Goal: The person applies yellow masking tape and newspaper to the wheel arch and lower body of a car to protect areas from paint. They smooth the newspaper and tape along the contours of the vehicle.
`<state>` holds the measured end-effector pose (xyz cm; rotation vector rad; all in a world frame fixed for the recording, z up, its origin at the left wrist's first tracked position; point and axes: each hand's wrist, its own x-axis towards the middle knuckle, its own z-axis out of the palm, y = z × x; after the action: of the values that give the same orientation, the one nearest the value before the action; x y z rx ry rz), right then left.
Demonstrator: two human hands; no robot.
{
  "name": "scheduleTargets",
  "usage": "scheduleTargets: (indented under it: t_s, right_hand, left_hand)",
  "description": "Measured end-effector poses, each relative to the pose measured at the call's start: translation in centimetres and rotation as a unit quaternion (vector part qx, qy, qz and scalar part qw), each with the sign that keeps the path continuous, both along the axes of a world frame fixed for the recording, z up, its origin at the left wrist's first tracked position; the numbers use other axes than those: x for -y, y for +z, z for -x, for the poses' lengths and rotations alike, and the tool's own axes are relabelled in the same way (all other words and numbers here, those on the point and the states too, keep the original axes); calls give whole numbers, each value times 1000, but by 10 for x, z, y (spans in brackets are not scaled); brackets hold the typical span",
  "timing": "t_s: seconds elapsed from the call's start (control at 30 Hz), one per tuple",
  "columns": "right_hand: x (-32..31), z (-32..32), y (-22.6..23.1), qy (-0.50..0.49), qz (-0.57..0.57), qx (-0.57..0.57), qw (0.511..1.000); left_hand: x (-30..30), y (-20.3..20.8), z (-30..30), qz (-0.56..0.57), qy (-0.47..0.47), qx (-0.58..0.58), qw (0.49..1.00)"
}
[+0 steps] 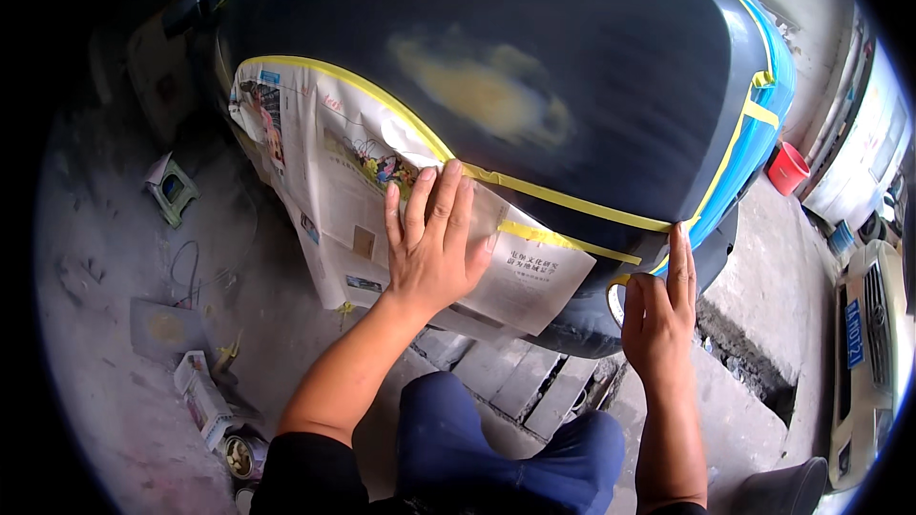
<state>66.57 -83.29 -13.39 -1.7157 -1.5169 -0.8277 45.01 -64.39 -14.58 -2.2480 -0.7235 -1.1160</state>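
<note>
Across the dark car panel [630, 67], with its dull yellowish patch [487, 95], runs a strip of yellow masking tape [572, 206] along the lower edge. My left hand [429, 257] lies flat with spread fingers on the newspaper sheets [334, 172], its fingertips at the tape's edge. At the strip's right end, the extended fingers of my right hand [660, 324] press near the panel corner. A masking tape roll [615, 303] sits in that hand, partly hidden behind the fingers. A shorter tape piece [568, 240] crosses the paper's top right edge.
Blue covering [778, 124] wraps the car's right side. A red bucket [788, 169] and a pale car [873, 343] stand at the right, near a broken floor trench [754, 377]. To the left are a small stool [172, 189] and an open can [243, 456].
</note>
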Motion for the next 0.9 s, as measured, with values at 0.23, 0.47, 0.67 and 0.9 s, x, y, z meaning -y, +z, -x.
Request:
scheduleTargets:
  t_s: [0.23,0.47,0.67,0.9]
  right_hand:
    - [12,3,21,30,71,-104,992]
    - [84,9,45,55,241,-254,935]
    - [220,35,40,49,436,-348,828]
    - [274,53,121,90,584,-308,746]
  left_hand:
    - [32,13,-11,142,66,6,988]
    - [53,42,-16,270,90,-8,959]
    - [66,85,-16,386,54,-7,921]
    - [69,142,9,446,-6,-89,891]
